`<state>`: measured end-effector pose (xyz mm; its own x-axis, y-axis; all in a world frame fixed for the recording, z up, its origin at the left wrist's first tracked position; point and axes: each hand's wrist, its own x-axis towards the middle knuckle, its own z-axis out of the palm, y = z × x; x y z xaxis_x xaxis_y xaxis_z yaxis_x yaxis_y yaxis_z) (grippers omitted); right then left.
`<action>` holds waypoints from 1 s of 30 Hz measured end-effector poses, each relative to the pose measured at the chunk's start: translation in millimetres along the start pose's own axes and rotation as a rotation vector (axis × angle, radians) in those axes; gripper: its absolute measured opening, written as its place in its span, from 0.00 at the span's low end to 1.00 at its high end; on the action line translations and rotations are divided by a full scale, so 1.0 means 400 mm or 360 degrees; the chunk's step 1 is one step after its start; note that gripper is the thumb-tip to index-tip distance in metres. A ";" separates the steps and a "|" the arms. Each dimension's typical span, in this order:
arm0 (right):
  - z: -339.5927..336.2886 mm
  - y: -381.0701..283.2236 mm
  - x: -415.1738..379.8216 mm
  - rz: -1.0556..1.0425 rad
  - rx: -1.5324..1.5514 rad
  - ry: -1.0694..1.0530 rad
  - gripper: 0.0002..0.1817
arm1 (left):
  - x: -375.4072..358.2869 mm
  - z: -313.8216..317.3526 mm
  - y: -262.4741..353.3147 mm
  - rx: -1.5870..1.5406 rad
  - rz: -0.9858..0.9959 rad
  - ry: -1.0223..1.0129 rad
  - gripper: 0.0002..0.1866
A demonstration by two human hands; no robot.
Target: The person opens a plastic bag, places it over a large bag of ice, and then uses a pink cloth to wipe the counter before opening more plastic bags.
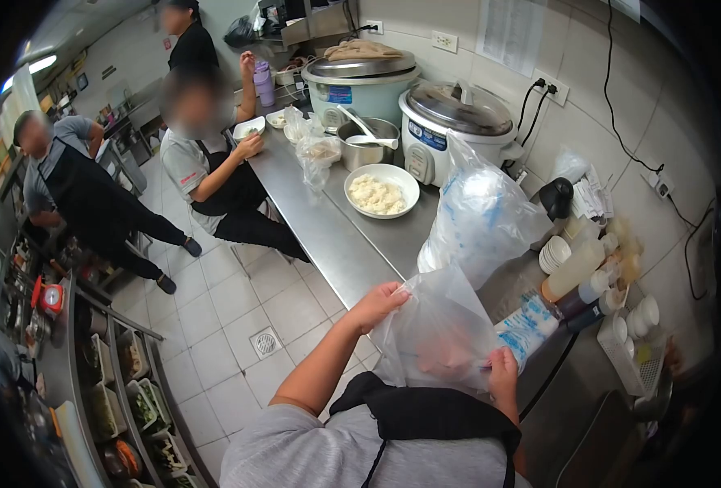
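A translucent plastic bag [434, 325] is stretched between my two hands, low in front of my chest at the counter's edge. My left hand [381, 307] pinches its upper left corner. Lower down, the fingers of my right hand [503, 374] are closed on the bag's right side. A blurred pinkish shape shows through the plastic near its lower middle. Just beyond it stands a large clear bag [482, 215] packed with white and blue-printed plastic. A blue-and-white plastic pack [529, 329] lies beside my right hand.
Along the steel counter [328, 232] are a bowl of rice [379, 193], a steel pot [360, 146] and two rice cookers [454, 130]. Bottles [576, 272] and a white basket [641, 362] stand right. One person [206, 154] sits eating; two others stand behind. Food containers fill shelves lower left.
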<state>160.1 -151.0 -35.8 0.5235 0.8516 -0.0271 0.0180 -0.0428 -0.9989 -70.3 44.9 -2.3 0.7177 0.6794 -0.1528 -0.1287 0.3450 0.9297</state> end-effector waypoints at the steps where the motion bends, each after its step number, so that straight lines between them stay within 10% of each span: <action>1: -0.005 0.002 0.002 -0.0010 0.0029 0.0033 0.08 | 0.000 0.006 -0.010 0.0012 0.0031 -0.0042 0.16; 9: -0.018 -0.052 0.029 -0.0412 0.0098 0.0167 0.03 | -0.022 0.074 -0.034 0.1100 -0.0687 -0.0672 0.23; 14: 0.000 -0.085 0.035 -0.0678 0.0056 0.0636 0.14 | -0.012 0.046 -0.061 0.0052 -0.0281 -0.0458 0.25; 17: -0.049 -0.014 0.037 -0.0535 0.0181 0.0347 0.17 | -0.044 0.075 0.022 -0.0584 0.0078 -0.0393 0.30; 22: -0.013 -0.016 -0.018 0.0445 0.0137 -0.1102 0.25 | -0.047 0.124 0.037 -0.0839 0.0317 -0.0439 0.39; 30: 0.093 -0.095 -0.036 0.0170 0.0793 -0.0841 0.27 | -0.068 0.194 -0.126 -0.0258 -0.0031 -0.0586 0.38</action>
<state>120.1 -142.1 1.2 0.0179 0.9997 -0.0143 -0.4653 -0.0043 -0.8852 -30.2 -41.2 -18.9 0.9144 0.4046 -0.0124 -0.1978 0.4732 0.8585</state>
